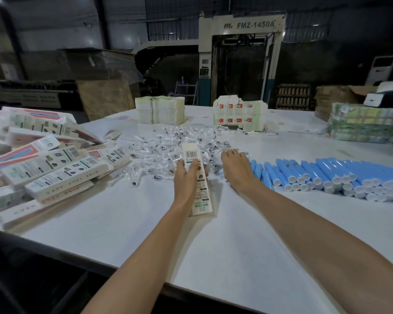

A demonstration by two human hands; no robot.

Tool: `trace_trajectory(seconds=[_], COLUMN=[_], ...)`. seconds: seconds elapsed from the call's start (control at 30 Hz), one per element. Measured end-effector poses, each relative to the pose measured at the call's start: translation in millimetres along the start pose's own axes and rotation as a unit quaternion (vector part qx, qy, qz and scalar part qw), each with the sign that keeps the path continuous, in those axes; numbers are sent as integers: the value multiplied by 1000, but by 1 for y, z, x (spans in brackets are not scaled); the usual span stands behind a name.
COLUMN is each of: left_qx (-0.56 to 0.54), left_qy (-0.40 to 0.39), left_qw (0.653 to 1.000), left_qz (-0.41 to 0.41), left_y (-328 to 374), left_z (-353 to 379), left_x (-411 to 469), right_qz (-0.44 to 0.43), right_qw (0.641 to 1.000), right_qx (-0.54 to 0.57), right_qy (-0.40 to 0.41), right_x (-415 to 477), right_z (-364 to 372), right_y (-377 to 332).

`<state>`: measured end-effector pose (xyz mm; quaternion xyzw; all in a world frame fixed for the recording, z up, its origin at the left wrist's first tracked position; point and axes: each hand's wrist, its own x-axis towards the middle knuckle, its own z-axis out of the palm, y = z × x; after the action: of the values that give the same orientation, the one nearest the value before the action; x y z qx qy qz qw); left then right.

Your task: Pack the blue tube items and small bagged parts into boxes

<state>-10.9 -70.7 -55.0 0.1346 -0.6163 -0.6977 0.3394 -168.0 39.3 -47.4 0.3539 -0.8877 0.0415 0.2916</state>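
My left hand (pixel 187 177) grips a long white printed box (pixel 194 155) with a barcode, held over the middle of the white table (pixel 213 241). My right hand (pixel 235 165) reaches forward, palm down, fingers spread on the near edge of a heap of small clear bagged parts (pixel 168 143). Whether it holds a bag cannot be seen. Right of that hand lies a long row of blue tubes (pixel 327 175) with white end caps, piled on their sides.
A pile of filled long boxes (pixel 52 164) covers the table's left side. Stacks of flat box blanks (pixel 160 109) (pixel 239 115) stand at the far edge, a wrapped bundle (pixel 363 125) at far right. A large machine (pixel 241 55) stands behind.
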Motion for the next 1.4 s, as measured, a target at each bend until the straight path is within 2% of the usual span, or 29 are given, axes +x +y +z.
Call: trace_trajectory(seconds=[0.13,0.2,0.27,0.33,0.37,0.47,0.5,0.57,0.63,0.7,0.83,0.97,1.03,1.23,1.4], left_qx=[-8,-36,-61,-55,-45,-25,-24,-29,-34,-34,-38,-41,-42,-37,-31], left_qy=[-17,-33,-63,-98,-117,-191,-218,-258,-277,-287,-298,-301,-303,-306,-292], left_qw=[1000,998,994,991,990,980,975,964,959,956,953,952,951,951,956], left_qz=[-22,-48,-69,-69,-64,-51,-48,-50,-53,-51,-41,-37,-33,-28,-12], left_y=[2,2,4,5,6,8,9,11,12,14,15,17,18,18,17], left_z=[3,6,12,21,26,36,38,42,43,43,44,46,45,43,42], left_x=[-3,-6,-10,-14,-17,-30,-35,-42,-47,-49,-51,-53,-53,-52,-52], right_qz=[26,60,99,153,190,283,295,294,276,249,194,162,150,63,19], right_qw=[998,985,951,904,870,739,708,656,627,641,718,815,843,920,942], right_qx=[55,162,288,391,448,596,624,671,698,692,625,528,500,385,333], right_qy=[3,23,50,74,85,135,152,185,207,221,238,176,130,43,29], right_x=[-17,-29,-44,-61,-70,-90,-95,-101,-102,-100,-87,-68,-63,-61,-64], right_z=[-21,-37,-54,-70,-78,-100,-107,-120,-133,-146,-170,-175,-174,-169,-172], right_y=[16,26,39,50,55,70,75,81,81,79,69,54,48,37,40])
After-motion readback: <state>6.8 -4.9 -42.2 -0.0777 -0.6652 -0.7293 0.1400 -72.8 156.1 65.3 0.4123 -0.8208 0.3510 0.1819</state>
